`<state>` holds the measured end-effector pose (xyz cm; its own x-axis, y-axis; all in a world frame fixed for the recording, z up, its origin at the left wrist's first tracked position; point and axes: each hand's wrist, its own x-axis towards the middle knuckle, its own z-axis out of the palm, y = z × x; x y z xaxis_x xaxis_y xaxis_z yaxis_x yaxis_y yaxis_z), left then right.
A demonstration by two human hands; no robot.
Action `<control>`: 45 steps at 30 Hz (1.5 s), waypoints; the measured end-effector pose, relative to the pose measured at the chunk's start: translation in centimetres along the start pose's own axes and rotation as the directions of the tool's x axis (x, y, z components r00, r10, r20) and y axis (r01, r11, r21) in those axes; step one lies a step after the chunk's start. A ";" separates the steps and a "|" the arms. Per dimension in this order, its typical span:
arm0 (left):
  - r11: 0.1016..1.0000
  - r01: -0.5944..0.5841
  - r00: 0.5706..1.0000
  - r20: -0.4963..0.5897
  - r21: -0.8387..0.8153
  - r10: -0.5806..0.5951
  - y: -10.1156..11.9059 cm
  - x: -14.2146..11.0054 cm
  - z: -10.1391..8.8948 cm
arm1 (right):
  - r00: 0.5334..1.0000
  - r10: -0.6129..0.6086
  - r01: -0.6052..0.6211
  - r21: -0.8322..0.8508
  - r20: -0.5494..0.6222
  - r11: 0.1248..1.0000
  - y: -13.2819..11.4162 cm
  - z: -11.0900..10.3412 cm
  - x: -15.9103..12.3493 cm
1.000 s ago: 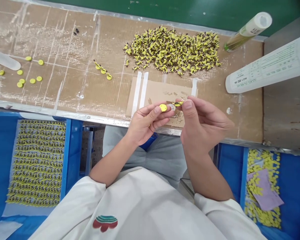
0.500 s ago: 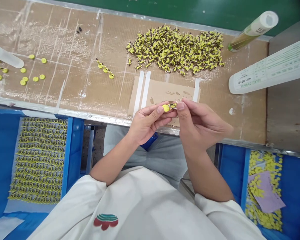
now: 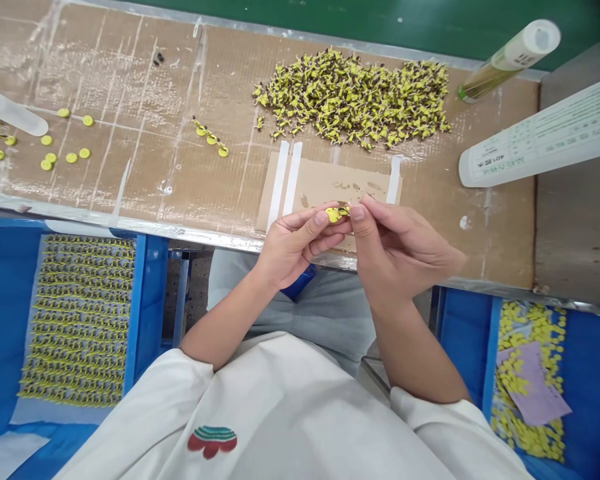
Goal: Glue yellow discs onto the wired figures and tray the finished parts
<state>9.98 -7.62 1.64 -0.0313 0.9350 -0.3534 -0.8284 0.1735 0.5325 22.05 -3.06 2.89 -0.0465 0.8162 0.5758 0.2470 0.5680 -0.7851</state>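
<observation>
My left hand (image 3: 293, 243) pinches a small round yellow disc (image 3: 333, 215) between thumb and fingers, above the near edge of the cardboard-covered table (image 3: 130, 167). My right hand (image 3: 397, 247) meets it from the right, thumb and forefinger closed on a tiny yellow-and-dark part (image 3: 344, 210) pressed against the disc. Both hands hover over a taped cardboard patch (image 3: 330, 183). A big pile of yellow-and-dark parts (image 3: 353, 97) lies beyond them.
Loose yellow discs (image 3: 55, 143) and a short row of parts (image 3: 210, 139) lie to the left. White tubes (image 3: 535, 143) (image 3: 510, 57) rest at the right. A blue bin with rows of parts (image 3: 77, 320) sits lower left; a blue bin of yellow discs (image 3: 525, 373) lower right.
My right hand has brought the small part leftward until it touches the disc in my left hand; the gap between the two pieces has closed.
</observation>
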 end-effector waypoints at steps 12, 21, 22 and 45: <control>1.000 -0.026 1.000 -0.007 0.005 0.027 0.1 0.1 0.1 | 0.995 -0.083 0.083 0.006 0.062 0.997 0.0 -0.3 0.2; 0.999 -0.020 0.998 -0.054 0.032 0.022 0.2 0.0 0.1 | 0.990 -0.111 0.109 0.025 0.087 0.994 -0.1 -0.5 0.5; 0.999 -0.022 0.998 -0.060 0.033 0.024 0.2 0.0 0.1 | 0.989 -0.119 0.117 0.032 0.090 0.993 0.0 -0.5 0.5; 0.990 -0.080 0.989 -0.112 0.114 0.093 1.3 -0.7 0.3 | 0.985 0.004 -0.006 0.012 0.173 1.000 -1.3 -0.2 2.0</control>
<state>9.10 -7.96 2.83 -0.1703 0.9066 -0.3862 -0.7540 0.1324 0.6433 21.88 -2.21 5.06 -0.2122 0.8247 0.5243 0.2358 0.5639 -0.7915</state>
